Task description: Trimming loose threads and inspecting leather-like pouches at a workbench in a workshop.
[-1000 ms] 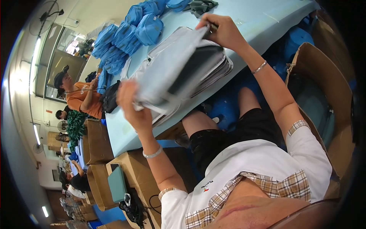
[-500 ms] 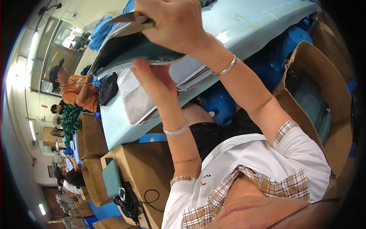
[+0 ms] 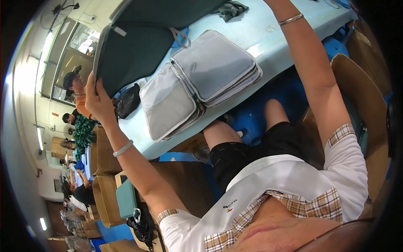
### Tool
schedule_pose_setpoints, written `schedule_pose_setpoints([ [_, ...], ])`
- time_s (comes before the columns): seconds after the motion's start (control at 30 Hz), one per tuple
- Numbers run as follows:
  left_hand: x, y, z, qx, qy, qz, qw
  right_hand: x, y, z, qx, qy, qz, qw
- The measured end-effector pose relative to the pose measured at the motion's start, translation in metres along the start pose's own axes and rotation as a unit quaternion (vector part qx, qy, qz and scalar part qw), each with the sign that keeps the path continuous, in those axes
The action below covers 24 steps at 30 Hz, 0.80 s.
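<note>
Overhead, left hand (image 3: pixel 98 98) fingers grip dark green sleeve (image 3: pixel 138 46); right hand unseen; pale blue table (image 3: pixel 268 38), workshop behind.

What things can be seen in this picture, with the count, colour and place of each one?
dark sleeve case: one, dark green-grey, lifted above the table, held at its lower left edge
grey sleeve cases: two stacks, light grey, lying on the table, partly overlapping
table: one, pale blue, long, runs across the upper middle
black pouch: one, black, on the table left of the stacks
grey cloth: one, grey-green, on the table near the top edge
cardboard boxes: several, brown, on the floor at both sides
other workers: at least three, at the far left
bracelets: two, pale on the left wrist, silver on the right
left hand: grips the dark case's edge
right hand: raised out of view at the top
</note>
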State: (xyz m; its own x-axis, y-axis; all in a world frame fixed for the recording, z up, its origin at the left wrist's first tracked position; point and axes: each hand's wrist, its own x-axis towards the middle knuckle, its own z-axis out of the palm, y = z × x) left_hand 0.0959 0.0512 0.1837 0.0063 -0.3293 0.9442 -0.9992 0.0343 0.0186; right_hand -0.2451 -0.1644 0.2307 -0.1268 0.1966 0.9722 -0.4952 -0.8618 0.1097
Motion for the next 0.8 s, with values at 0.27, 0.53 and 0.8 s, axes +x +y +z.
schedule_pose_setpoints([
  [0.27,0.004,-0.005,-0.017,0.085,-0.027,0.045,0.995,-0.041,0.003,-0.001,0.048,-0.095,0.125,0.986],
  [0.53,-0.131,0.002,-0.014,0.012,-0.226,0.099,0.969,-0.184,0.013,-0.041,0.144,-0.347,0.049,0.925],
  [0.8,-0.18,0.069,0.0,0.049,-0.244,0.048,0.967,-0.221,-0.001,-0.068,0.18,-0.447,0.182,0.857],
])
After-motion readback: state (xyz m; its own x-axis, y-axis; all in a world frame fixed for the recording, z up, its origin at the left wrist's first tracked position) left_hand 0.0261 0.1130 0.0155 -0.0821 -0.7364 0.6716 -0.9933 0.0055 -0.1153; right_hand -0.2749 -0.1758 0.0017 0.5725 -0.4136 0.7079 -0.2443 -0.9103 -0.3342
